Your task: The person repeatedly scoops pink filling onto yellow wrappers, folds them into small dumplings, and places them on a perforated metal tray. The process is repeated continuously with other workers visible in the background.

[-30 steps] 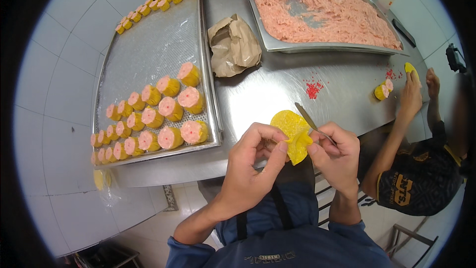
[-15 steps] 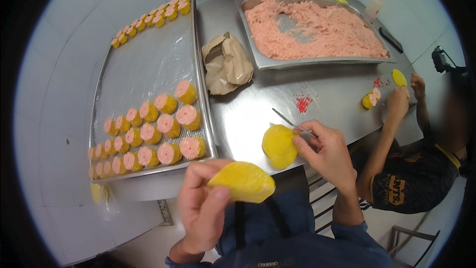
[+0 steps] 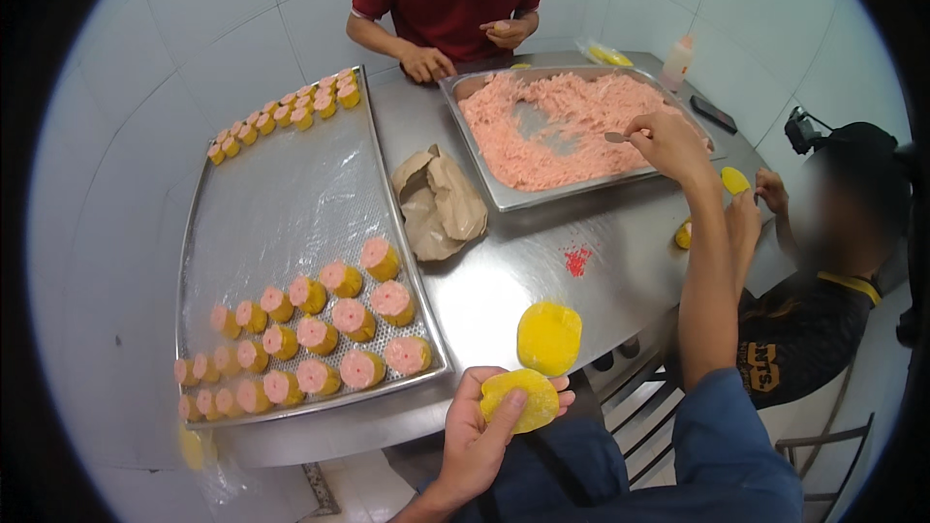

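My left hand point(image 3: 475, 446) holds a thin round yellow dough wrapper point(image 3: 528, 414), its thumb lying across the top. Just beyond it, more yellow wrappers point(image 3: 549, 337) lie at the table's near edge. Over the steel pan point(image 3: 572, 191), my right hand point(image 3: 666, 140) is stretched out gripping a small metal spoon point(image 3: 616, 137). The spoon's tip is close above the pink minced filling point(image 3: 542, 160); whether it touches cannot be told.
At left a film-lined tray point(image 3: 281, 179) holds rows of filled yellow dumplings point(image 3: 355, 320). A crumpled brown paper bag point(image 3: 441, 208) and red bits point(image 3: 576, 260) lie on the steel table. One person works across; another sits at right. A squeeze bottle point(image 3: 678, 60) stands behind.
My right hand has moved from the wrapper pile out over the pan with the spoon. My left hand has shifted right, its wrapper now flatter. The view has tilted up.
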The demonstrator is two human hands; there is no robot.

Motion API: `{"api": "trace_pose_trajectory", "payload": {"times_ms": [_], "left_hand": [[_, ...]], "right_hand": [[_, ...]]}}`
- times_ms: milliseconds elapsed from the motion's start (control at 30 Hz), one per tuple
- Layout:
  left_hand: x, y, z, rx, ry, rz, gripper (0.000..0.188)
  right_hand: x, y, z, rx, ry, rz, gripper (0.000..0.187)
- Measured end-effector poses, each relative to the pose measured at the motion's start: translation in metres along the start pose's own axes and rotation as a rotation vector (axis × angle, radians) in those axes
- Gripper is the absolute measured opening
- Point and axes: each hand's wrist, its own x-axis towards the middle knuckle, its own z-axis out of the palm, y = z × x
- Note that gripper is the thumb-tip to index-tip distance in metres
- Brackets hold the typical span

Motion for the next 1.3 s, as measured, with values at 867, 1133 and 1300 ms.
{"api": "trace_pose_trajectory", "payload": {"times_ms": [867, 1133, 1300], "left_hand": [[0.034, 0.001, -0.027, 0.029, -0.081, -0.099, 0.019], [0.034, 0.000, -0.029, -0.032, -0.027, -0.140, 0.018], [0.035, -0.001, -0.030, 0.129, -0.071, -0.133, 0.022]], "right_hand": [[0.081, 0.073, 0.051, 0.210, -0.275, -0.015, 0.030], [0.094, 0.076, 0.063, 0.028, -0.144, -0.032, 0.031], [0.093, 0.087, 0.061, 0.210, -0.285, 0.018, 0.031]]}}
